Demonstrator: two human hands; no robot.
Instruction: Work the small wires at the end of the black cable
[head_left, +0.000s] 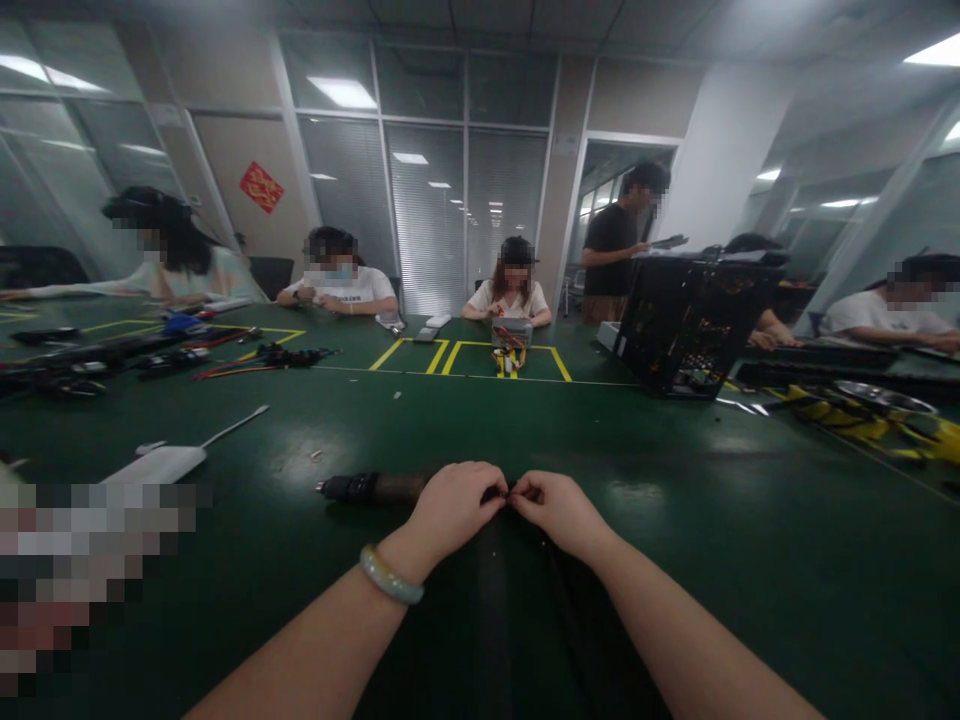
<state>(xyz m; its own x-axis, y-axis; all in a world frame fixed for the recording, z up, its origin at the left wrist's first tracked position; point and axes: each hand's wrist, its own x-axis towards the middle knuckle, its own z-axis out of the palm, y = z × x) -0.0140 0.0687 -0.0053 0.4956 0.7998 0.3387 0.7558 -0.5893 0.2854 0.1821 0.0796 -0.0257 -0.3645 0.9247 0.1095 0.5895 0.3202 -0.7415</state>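
My left hand (454, 508) and my right hand (559, 511) meet at the middle of the green table (675, 480), fingertips pinched together on a small dark thing that I cannot make out. A dark cylindrical tool (371, 488) with a black ribbed end lies just left of my left hand, partly hidden under it. On my left wrist sits a pale green bangle (390, 575). Dark cables or straps (495, 600) lie on the table between my forearms.
A white flat device with a thin rod (169, 460) lies at the left. A black open computer case (694, 325) stands at the right, with yellow cables (870, 420) beyond. Other people sit along the far edge; wire bundles (262, 357) lie on the table's left.
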